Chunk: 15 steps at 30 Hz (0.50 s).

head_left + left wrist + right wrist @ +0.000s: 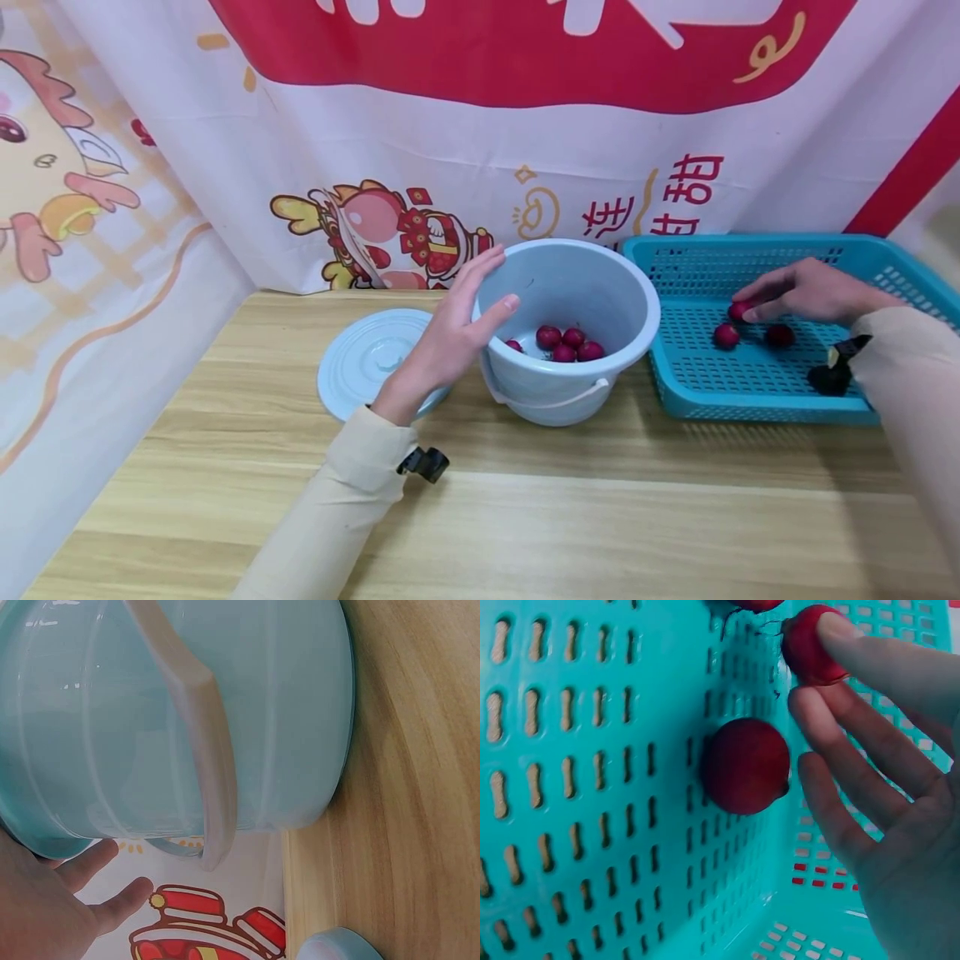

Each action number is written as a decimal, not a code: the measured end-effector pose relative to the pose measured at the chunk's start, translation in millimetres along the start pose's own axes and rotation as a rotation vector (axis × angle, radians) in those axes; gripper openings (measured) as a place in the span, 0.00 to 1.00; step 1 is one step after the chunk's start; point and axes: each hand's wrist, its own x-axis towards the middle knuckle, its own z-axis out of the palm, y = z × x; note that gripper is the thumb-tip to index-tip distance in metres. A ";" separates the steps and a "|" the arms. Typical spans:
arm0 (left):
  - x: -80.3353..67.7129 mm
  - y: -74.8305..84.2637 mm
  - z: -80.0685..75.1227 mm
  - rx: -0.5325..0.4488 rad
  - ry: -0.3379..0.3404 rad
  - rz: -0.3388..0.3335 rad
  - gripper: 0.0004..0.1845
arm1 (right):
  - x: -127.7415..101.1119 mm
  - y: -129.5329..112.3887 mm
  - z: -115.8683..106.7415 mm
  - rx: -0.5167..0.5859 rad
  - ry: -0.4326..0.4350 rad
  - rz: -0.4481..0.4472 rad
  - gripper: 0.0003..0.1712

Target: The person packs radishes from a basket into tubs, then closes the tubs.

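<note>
Pinching a red radish (741, 312) in the turquoise basket (765, 408): right hand (816, 292).
Left hand (459, 321), fingers extended, at the bucket (558, 385). Keep the pinching grip light, clear of neighbouring radishes (726, 336).

Looks like a curtained-off nook (home or studio, can't tell), judging by wood-grain table (600, 533) hemmed in by cloth (465, 133) with cartoons (371, 223) and red Chinese lettering (696, 180).

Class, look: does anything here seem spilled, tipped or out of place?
Nothing stands out. The bucket stands upright, the lid rests on the table, and the radishes in view are in the bucket, the basket or the right hand.
</note>
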 end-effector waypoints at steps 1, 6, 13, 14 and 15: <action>0.1 0.0 0.2 -0.001 -0.001 0.001 0.38 | -0.5 -0.7 -0.4 0.007 0.013 -0.007 0.40; 0.8 1.1 1.3 0.001 -0.004 -0.002 0.38 | -2.5 -6.8 -1.9 0.036 0.070 -0.026 0.41; -0.1 1.3 0.4 0.004 0.004 -0.009 0.38 | -9.1 -27.5 -4.7 0.114 0.133 -0.016 0.49; -0.3 1.4 0.3 0.004 0.005 -0.008 0.38 | -9.7 -30.6 -5.1 0.122 0.146 -0.013 0.49; -0.5 1.4 0.2 0.006 0.006 -0.008 0.38 | -10.1 -33.6 -5.6 0.128 0.161 -0.013 0.48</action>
